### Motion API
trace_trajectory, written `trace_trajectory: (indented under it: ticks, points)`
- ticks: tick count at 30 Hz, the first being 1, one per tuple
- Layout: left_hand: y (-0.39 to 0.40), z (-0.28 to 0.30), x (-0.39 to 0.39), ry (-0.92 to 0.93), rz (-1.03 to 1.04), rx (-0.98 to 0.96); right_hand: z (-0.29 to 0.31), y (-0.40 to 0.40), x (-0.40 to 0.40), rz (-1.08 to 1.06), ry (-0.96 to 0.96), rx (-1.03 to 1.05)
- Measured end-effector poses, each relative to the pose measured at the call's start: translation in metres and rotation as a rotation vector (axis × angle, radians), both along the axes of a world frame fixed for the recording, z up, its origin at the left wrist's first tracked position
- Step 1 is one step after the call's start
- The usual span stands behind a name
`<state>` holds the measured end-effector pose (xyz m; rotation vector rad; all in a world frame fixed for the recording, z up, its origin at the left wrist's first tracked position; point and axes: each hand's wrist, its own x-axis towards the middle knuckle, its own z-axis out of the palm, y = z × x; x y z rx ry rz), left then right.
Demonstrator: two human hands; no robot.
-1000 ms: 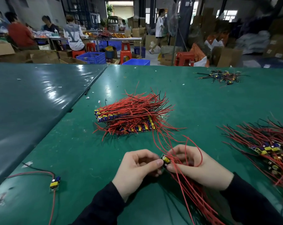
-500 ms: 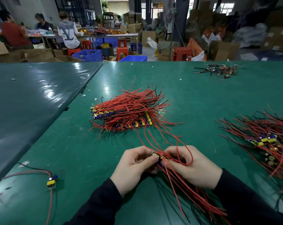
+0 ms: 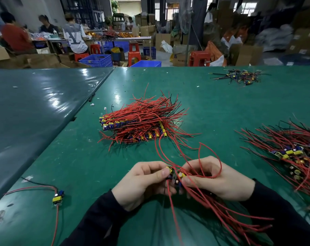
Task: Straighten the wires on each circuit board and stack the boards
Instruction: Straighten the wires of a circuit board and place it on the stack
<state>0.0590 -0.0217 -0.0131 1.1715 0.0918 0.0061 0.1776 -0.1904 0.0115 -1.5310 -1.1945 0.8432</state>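
The small circuit boards [image 3: 175, 175] sit pinched between both grips low at centre — left hand [image 3: 143, 181] closed on one end, right hand [image 3: 216, 180] curled round the other with the red wires [image 3: 212, 208]. The wires trail down-right toward the person. The stacked boards [image 3: 138, 126] lie beyond, straight ahead on the green worktop [image 3: 76, 166]; the unsorted pile [image 3: 292, 153] is to the right — a workshop behind.

Green table [image 3: 212, 96]; darker table [image 3: 35, 107] abutting at left. Behind: cardboard boxes [image 3: 161, 39], blue crates [image 3: 97, 60], red stools [image 3: 198, 58], workers seated at far bench [image 3: 118, 38].
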Motion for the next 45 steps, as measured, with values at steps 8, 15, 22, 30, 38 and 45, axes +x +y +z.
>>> trace_trajectory:
  ticks: [8, 15, 22, 30, 38, 45]
  points:
    - [0.011, 0.000, 0.006, 0.030, 0.451, 0.089, 0.000, -0.011, 0.023, -0.376, -0.155, -0.033]
    - [0.020, 0.004, 0.005, 0.021, 0.699, 0.027, -0.002, -0.019, 0.037, -0.694, -0.466, -0.329]
    - [0.008, 0.012, 0.002, -0.011, 0.575, 0.112, 0.016, -0.017, 0.026, -0.794, -0.323, 0.125]
    - [-0.002, 0.009, 0.002, -0.121, 0.485, 0.325, 0.022, -0.003, 0.007, -0.704, 0.218, 0.306]
    - [-0.004, 0.003, 0.003, -0.231, 0.524, 0.560, 0.011, 0.006, -0.012, -0.415, 0.286, -0.009]
    - [-0.016, -0.003, 0.003, -0.326, 0.531, 0.799, 0.002, 0.017, -0.031, -0.298, 0.367, -0.068]
